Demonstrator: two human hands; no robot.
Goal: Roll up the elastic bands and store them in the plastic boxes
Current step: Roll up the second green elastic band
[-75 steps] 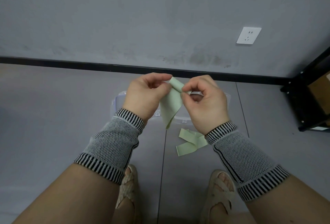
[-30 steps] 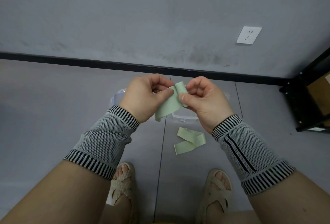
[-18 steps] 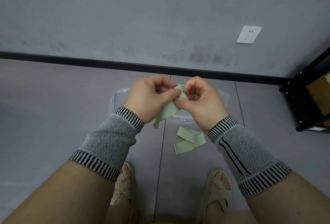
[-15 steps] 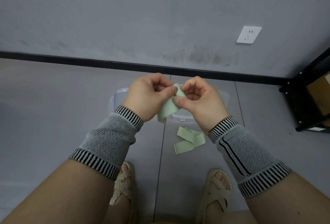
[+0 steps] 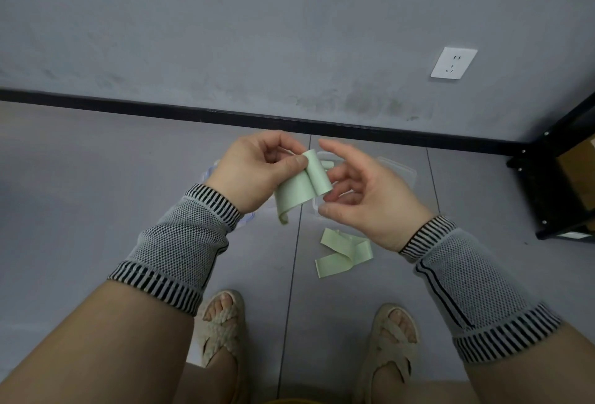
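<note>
Elastic bands are the matter here, but the largest things around them come first. A grey floor (image 5: 96, 210) spreads under everything, and a clear plastic box (image 5: 399, 175) sits on it; this box serves as the landmark. Beyond the box a grey wall (image 5: 225, 33) rises from a black baseboard (image 5: 128, 106), with a white socket (image 5: 453, 62) up and to the right of the box. Far right of the box stands a black shelf frame (image 5: 553, 178). On the near side of the box are two feet in woven sandals (image 5: 222, 323), and both forearms wear grey mesh sleeves (image 5: 180, 242) with striped cuffs.

Above the left part of the box the left hand (image 5: 254, 172) pinches a pale green elastic band (image 5: 302, 184) between thumb and curled fingers; the band's top is partly rolled and its loose tail hangs toward the near edge of the box. Above the right part of the box the right hand (image 5: 363, 197) has its fingers spread and relaxed, gripping nothing, the fingertips close beside the roll; whether they touch it is unclear. Just nearer than the box a second green band (image 5: 344, 254) lies loosely folded on the floor. A bit of green shows inside the box, too hidden to identify.
</note>
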